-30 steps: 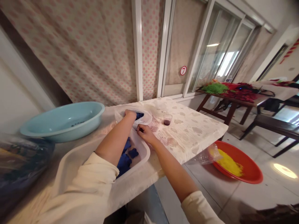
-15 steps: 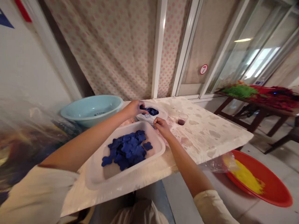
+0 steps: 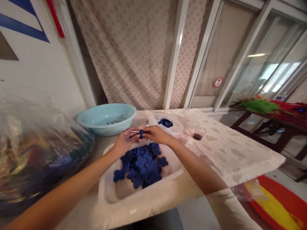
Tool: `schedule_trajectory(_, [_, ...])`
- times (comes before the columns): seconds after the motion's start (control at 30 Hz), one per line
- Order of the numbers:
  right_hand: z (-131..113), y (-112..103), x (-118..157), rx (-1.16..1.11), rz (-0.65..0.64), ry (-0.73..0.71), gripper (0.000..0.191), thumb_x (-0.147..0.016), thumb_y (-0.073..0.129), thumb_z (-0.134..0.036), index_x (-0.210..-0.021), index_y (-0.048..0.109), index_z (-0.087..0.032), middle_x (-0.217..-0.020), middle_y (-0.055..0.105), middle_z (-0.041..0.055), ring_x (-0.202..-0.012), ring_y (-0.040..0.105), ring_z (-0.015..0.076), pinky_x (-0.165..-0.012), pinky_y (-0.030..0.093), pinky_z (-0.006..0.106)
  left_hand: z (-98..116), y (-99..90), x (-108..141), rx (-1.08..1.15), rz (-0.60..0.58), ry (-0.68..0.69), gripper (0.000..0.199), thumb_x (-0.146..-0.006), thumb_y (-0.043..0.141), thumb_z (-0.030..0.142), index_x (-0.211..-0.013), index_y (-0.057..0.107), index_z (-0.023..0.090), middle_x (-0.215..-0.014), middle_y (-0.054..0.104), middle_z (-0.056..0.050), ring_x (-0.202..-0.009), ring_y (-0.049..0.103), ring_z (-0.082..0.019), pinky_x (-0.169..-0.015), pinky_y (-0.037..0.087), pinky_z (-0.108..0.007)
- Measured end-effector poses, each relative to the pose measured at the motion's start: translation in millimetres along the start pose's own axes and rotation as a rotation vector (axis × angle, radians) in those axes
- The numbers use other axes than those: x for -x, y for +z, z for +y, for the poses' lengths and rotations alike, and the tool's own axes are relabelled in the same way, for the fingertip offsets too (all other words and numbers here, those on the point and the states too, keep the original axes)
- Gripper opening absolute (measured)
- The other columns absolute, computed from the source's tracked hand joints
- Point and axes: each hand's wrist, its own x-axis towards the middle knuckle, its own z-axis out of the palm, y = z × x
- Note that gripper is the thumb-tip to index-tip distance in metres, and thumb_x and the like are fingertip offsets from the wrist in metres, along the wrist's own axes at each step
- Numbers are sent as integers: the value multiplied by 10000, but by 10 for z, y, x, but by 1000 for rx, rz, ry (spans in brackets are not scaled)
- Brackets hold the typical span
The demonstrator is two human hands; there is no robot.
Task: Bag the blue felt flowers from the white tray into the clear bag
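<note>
Both hands meet above the back edge of a white tray (image 3: 105, 191). Between their fingertips is a small dark-blue flower-shaped piece (image 3: 141, 133). My left hand (image 3: 126, 139) pinches it from the left, and my right hand (image 3: 155, 134) from the right with curled fingers. In the tray below lies a pile of blue flower-shaped pieces (image 3: 144, 163), with a single one apart at the right. Just behind my right hand, a white plate (image 3: 177, 127) covered with clear plastic carries more dark-blue pieces (image 3: 165, 123).
A light-blue basin (image 3: 107, 118) stands at the table's back left. Right of the plate is a clear cup (image 3: 198, 133) with dark liquid. A bulging plastic bag (image 3: 45, 143) sits at left. At lower right is a red basin (image 3: 275, 185) with yellow material; green material (image 3: 259, 106) lies on a farther table.
My left hand has come back from the plate to above the tray. My right hand has moved left to meet it, and the blue piece is now between them. The view has shifted left.
</note>
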Motion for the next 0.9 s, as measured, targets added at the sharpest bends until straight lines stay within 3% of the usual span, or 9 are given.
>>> schedule_trajectory(0.17, [103, 44, -45, -39, 102, 19, 154, -769, 588, -249, -810, 680, -132, -681, 654, 31, -587, 552, 109, -551, 400, 199, -68, -54, -50, -27, 5, -31, 440, -520, 763, 367, -827, 551, 133, -659, 655, -9, -547, 629, -148, -588, 518, -294])
schedule_trajectory(0.37, [102, 23, 8, 54, 13, -127, 133, -757, 622, -269, -720, 679, -154, -679, 657, 37, -618, 564, 124, -594, 403, 219, -205, -100, -34, -120, -106, -63, 254, -593, 717, 303, -749, 591, 147, -628, 622, 16, -581, 619, -128, -604, 501, -256])
schedule_trajectory(0.53, [216, 84, 46, -33, 87, 17, 293, -688, 680, -373, -559, 574, -132, -540, 559, -6, -508, 475, 91, -491, 343, 199, -216, -107, -21, -149, -124, -84, 248, -610, 703, 320, -737, 572, 153, -630, 614, 15, -555, 619, -136, -564, 496, -254])
schedule_trajectory(0.63, [266, 117, 58, -56, 63, 24, 263, -735, 636, -365, -632, 550, -139, -556, 509, -31, -513, 437, 74, -495, 335, 189, -181, -99, -20, -168, -122, -81, 257, -622, 693, 335, -737, 572, 139, -633, 599, 15, -531, 615, -126, -541, 490, -239])
schedule_trajectory(0.77, [292, 143, 75, -221, 41, -9, 255, -780, 582, -359, -943, 544, -166, -744, 562, 0, -669, 528, 104, -603, 418, 210, -157, -83, -27, -140, -119, -124, 332, -639, 683, 349, -842, 522, 142, -649, 621, 8, -519, 620, -132, -545, 501, -255])
schedule_trajectory(0.9, [295, 150, 102, -294, 17, -12, 217, -799, 552, -364, -864, 582, -159, -749, 571, 16, -603, 543, 97, -571, 435, 216, -197, -72, -20, -150, -153, -115, 391, -675, 660, 334, -952, 431, 180, -602, 623, 32, -525, 624, -141, -550, 501, -264])
